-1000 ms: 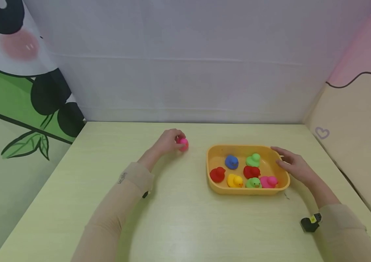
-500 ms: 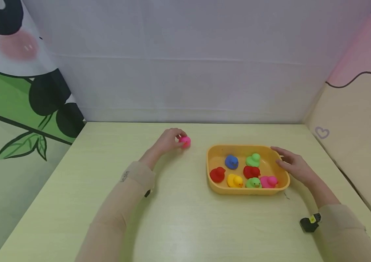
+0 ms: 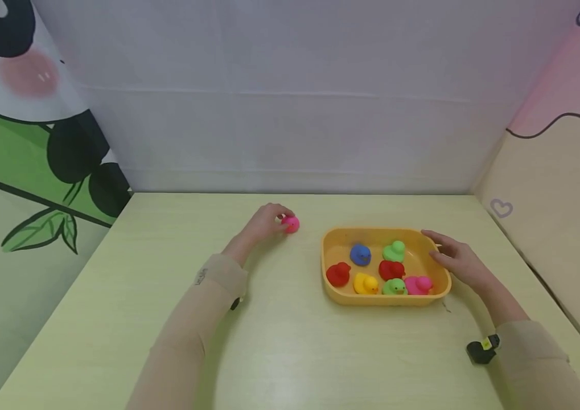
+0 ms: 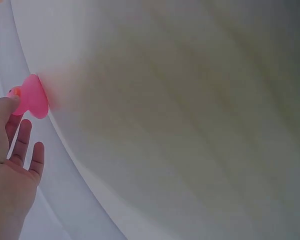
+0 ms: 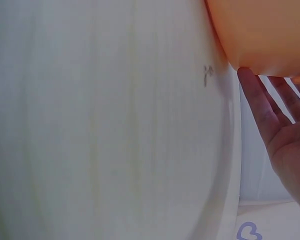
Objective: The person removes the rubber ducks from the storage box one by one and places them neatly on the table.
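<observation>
With thumb and forefinger my left hand pinches a pink rubber duck at the back middle of the table. In the left wrist view the thumb lies at the head of the duck, its base is against the tabletop, and the other fingers are spread away from it. My right hand touches the right end of a yellow tray; in the right wrist view its extended fingers meet the outer wall of the tray. Several rubber ducks lie inside, among them a blue one and a yellow one.
Pale wood-grain table runs back to a white cloth backdrop. Printed side panels stand left and right. A black wrist camera sits on the right sleeve. A small dark mark shows near the tray's front right corner.
My left hand has shifted slightly right with the pink rubber duck, which has turned so its face now shows. The right hand and the tray stay in place.
</observation>
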Motion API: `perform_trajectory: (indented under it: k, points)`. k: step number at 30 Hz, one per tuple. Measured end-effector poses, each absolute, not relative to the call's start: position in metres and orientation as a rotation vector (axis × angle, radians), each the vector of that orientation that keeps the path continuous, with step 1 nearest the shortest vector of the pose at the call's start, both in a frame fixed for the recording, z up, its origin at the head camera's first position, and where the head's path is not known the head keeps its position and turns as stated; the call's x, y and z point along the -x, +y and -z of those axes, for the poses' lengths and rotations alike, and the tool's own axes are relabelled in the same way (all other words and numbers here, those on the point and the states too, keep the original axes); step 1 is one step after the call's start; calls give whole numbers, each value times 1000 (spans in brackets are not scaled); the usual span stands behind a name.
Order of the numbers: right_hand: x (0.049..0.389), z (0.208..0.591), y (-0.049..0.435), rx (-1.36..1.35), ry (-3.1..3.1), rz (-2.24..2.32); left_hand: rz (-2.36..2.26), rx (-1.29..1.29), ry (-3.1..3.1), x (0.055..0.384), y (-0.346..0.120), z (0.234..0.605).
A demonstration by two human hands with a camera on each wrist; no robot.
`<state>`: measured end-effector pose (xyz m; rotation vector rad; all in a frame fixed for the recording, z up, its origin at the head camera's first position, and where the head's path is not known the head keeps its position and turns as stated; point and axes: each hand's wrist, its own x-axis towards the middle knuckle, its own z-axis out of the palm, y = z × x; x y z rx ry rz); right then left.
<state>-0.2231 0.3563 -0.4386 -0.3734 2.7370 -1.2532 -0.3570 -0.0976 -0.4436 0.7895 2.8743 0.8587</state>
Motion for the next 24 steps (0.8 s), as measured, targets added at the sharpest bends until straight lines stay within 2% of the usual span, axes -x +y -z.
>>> perform_trajectory:
  k: [9,24]
  points:
    - [226,440,357,363,2739,1241,-875,-784,2858,358,-97,444]
    - [220,433,356,371,2739,1231,-1024,-767,2870,331,-94,418]
